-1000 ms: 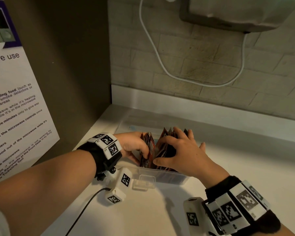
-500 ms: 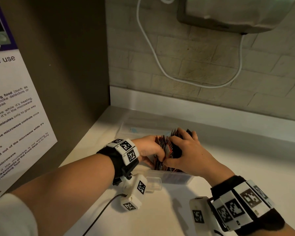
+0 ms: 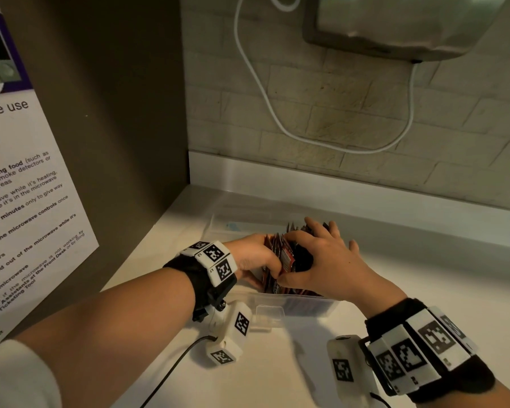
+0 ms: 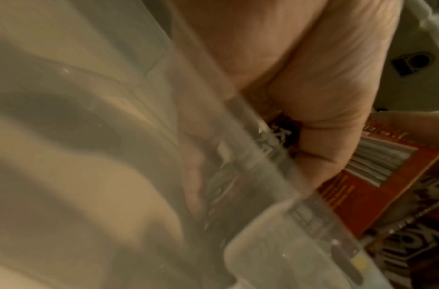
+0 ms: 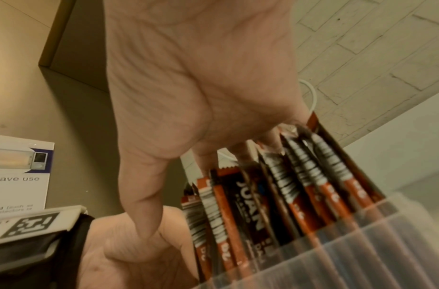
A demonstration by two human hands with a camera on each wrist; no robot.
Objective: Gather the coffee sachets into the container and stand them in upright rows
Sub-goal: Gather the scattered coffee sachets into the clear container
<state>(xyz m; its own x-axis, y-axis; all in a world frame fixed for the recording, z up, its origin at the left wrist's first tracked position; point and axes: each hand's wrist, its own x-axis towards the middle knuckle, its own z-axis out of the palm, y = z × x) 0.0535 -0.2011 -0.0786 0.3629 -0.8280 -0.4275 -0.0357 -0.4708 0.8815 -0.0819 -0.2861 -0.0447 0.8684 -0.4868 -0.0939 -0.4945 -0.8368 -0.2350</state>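
- A white counter [image 3: 424,290] runs along a pale brick wall [image 3: 351,98].
- A grey appliance [image 3: 395,22] hangs on the wall, its white cord [image 3: 265,95] looping below.
- A microwave-use notice [image 3: 27,201] is on the brown side panel [image 3: 115,113] at the counter's left edge.

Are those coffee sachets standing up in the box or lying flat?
Standing, mostly. The sachets sit on end, side by side, tops above the container wall, some leaning. Both hands, left and right, hold them.

2 hands [image 3: 292,260], 1 container [image 3: 306,307]

Pale countertop [image 3: 424,290]; on it, clear plastic container [image 3: 304,306]
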